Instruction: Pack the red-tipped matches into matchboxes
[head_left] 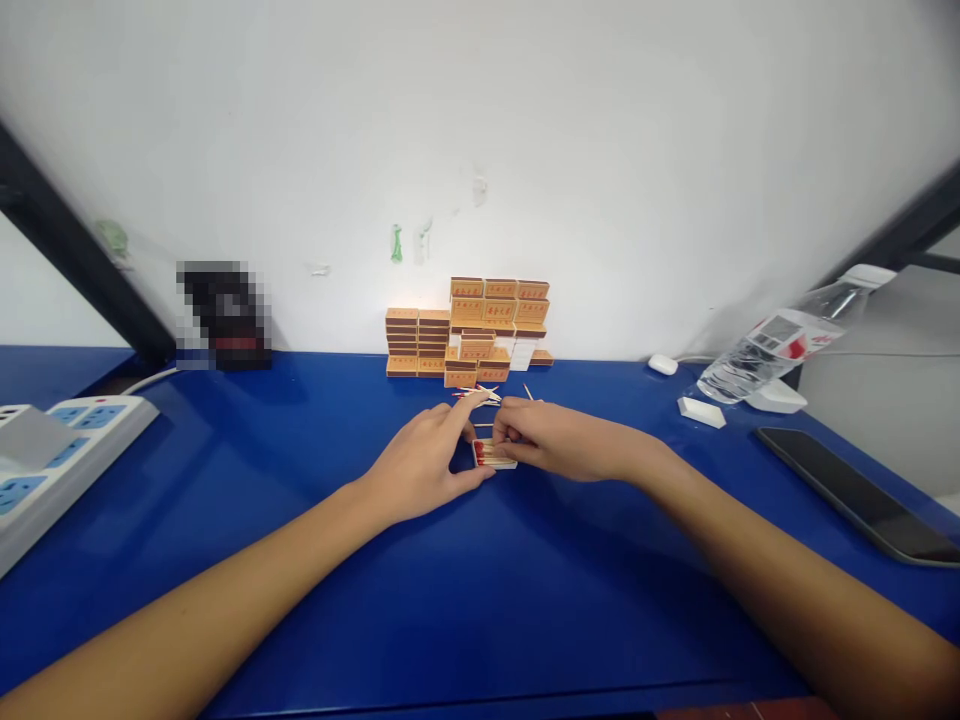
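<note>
A small white matchbox tray [496, 464] holds several red-tipped matches [487, 452] on the blue table. My left hand [424, 455] grips its left end, thumb at the near side and fingers at the far side. Over the tray's right part, the curled fingers of my right hand [544, 435] press together on the matches; their tips are partly hidden. Just beyond lies a loose pile of matches [487, 395], with one single match [484, 425] between pile and tray. Stacked matchboxes [499, 310] stand behind, against the wall.
On the left are a white power strip [82, 440] and a dark, pixelated object [229, 315]. A tilted water bottle [787, 340], a white earbud case [663, 365], a small white block [702, 412] and a phone [862, 490] are on the right. The white wall [637, 180] closes the back.
</note>
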